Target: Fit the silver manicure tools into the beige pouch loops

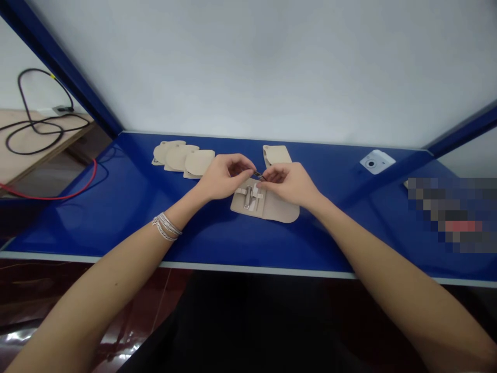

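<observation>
A small metal tool [258, 174], thin and shiny, spans the gap between my two hands; its kind is too small to make out. My left hand [226, 174] pinches its left end between thumb and fingertips. At the other end, my right hand [290, 181] is closed on it, fingers bent. Just below lies an opened beige manicure pouch [280, 208], flat on the table. A nail clipper [248, 197] sits under a strap in the pouch's left half, beside a pale slim item. My right hand covers the pouch's upper right part.
Several closed beige pouches [200, 163] overlap at the back left of the blue table [209, 238]. Another closed pouch [278, 154] lies behind my right hand. A white instant camera [376, 162] rests at the back right. A red cable [77, 192] crosses the left edge.
</observation>
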The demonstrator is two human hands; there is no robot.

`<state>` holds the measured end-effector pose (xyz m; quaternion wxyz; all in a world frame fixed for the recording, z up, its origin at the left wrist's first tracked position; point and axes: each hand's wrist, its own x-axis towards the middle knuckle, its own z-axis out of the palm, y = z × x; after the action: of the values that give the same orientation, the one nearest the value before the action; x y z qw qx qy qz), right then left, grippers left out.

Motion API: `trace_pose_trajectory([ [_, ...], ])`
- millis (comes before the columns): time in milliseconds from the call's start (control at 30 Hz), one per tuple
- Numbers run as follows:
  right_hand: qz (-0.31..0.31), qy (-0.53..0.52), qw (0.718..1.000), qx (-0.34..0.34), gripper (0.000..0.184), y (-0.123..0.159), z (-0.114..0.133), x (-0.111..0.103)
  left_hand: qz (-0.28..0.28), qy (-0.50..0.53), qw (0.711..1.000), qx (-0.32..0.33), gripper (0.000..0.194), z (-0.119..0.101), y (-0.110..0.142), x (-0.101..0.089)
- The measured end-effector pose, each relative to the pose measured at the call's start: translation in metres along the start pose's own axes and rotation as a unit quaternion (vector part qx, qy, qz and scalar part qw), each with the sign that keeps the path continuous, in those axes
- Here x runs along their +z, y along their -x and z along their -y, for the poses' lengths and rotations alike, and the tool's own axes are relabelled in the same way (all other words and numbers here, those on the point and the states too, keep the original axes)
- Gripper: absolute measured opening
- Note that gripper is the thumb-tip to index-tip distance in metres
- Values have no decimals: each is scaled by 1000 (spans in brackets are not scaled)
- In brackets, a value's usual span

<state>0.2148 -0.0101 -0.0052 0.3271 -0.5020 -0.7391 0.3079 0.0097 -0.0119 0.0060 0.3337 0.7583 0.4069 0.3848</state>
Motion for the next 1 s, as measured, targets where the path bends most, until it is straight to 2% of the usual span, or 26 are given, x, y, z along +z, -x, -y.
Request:
trace_pose_trajectory([
  [333, -7, 72, 997, -15, 19, -3, -5, -5, 1, -38, 999, -21, 27, -1, 0, 1],
  [633, 21, 85, 996, -11, 19, -3, -7, -3, -5, -10, 1000, 5, 29, -1, 0, 2],
  [833, 14, 42, 999, -13, 24, -2, -5, -5, 38, 5, 999, 39, 28, -9, 3, 0],
  [1000, 21, -26, 999, -34, 26, -2, -5, -1, 72, -7, 995, 66, 27, -7, 3, 1],
])
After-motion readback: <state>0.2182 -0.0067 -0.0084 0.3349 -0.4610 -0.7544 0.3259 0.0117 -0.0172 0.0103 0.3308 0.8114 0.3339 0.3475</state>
